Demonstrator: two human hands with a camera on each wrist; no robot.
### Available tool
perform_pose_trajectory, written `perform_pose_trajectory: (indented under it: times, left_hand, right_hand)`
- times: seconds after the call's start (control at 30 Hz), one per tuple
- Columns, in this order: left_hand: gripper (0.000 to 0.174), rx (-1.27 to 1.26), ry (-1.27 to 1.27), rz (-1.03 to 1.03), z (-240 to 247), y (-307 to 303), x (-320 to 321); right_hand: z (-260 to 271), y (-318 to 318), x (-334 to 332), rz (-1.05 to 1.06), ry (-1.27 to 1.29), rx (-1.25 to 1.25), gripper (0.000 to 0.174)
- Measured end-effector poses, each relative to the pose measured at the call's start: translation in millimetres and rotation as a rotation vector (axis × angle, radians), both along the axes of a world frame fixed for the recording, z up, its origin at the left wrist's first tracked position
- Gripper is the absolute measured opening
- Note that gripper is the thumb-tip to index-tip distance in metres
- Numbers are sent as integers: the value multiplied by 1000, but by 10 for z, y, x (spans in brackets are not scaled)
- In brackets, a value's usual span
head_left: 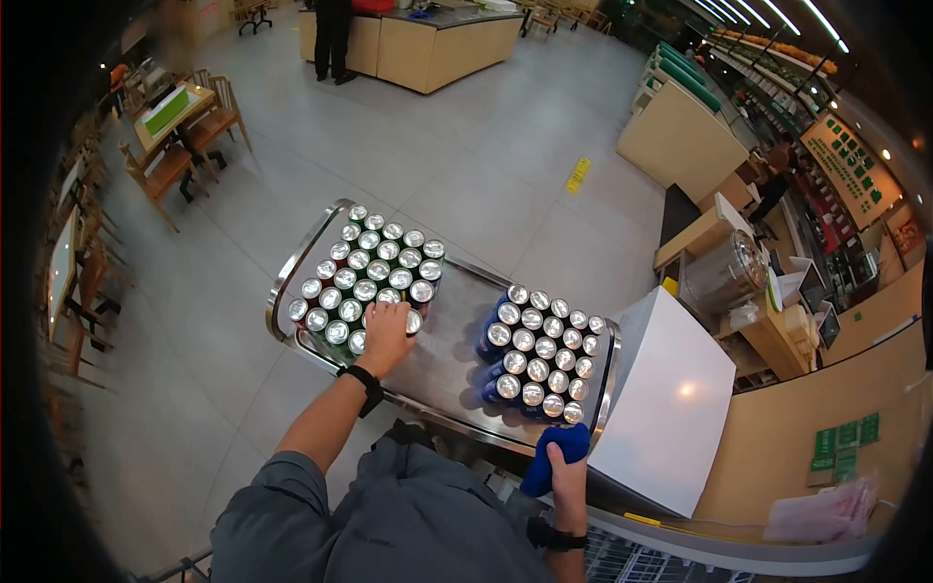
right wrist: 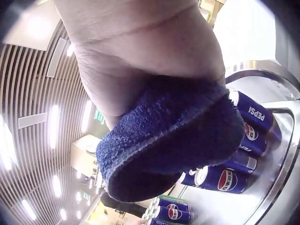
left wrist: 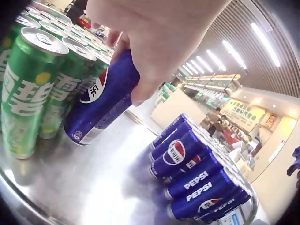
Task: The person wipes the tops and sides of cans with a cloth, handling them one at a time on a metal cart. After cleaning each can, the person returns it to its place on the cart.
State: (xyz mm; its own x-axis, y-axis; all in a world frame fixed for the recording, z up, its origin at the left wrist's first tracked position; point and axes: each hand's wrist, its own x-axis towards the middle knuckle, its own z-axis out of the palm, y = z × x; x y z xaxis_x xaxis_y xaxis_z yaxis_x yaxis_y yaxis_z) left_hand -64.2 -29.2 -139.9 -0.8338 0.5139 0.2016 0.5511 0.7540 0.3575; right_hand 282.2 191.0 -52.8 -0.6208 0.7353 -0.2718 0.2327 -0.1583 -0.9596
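Observation:
My left hand grips a blue Pepsi can by its upper part, fingers and thumb round it. It stands at the near right edge of a block of cans on the metal cart top. Green Sprite cans are right beside it in the left wrist view, where the gripped can leans against their line. On the cart's right half stands a second block, of blue Pepsi cans. Bunched in my right hand is a blue cloth, held at the cart's near right corner.
A raised metal rail edges the cart. Against its right end stands a white box-like surface, with a wooden counter beyond. Wooden chairs and tables line the left. A person stands by a far counter.

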Motion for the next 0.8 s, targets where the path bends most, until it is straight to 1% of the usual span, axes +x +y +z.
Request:
perform_pose_trajectory:
  times: [0.17, 0.23, 0.43, 0.5, 0.53, 0.63, 0.67, 0.77, 0.8]
  left_hand:
    - [63, -134, 26, -49, -124, 11, -142]
    - [63, -175, 52, -62, -129, 30, -162]
    - [68, -78, 110, -19, -264, 40, -164]
    - [69, -67, 120, -19, -228, 63, -153]
    - [66, -49, 129, -21, -182, 84, -129]
    - [60, 157, 99, -85, -53, 225, -70]
    - [54, 240, 127, -138, -69, 315, -56]
    - [53, 364, -81, -316, -90, 676, 77]
    - [55, 370, -140, -311, -82, 812, 138]
  right_hand:
    - [-2, -53, -40, -14, 2, 36, 28]
    - [83, -114, -87, -27, 0, 13, 28]
    - [173, -174, -146, -31, -25, -6, 26]
    - [232, -175, -174, -43, -43, -23, 26]
    - [253, -173, -185, -48, -51, -31, 26]
    - [306, -156, -230, -62, -66, -8, 25]
    - [317, -158, -232, -67, -72, 5, 25]
    - [239, -121, -222, -23, -63, 2, 26]
    - [242, -127, -225, -4, -60, 16, 27]
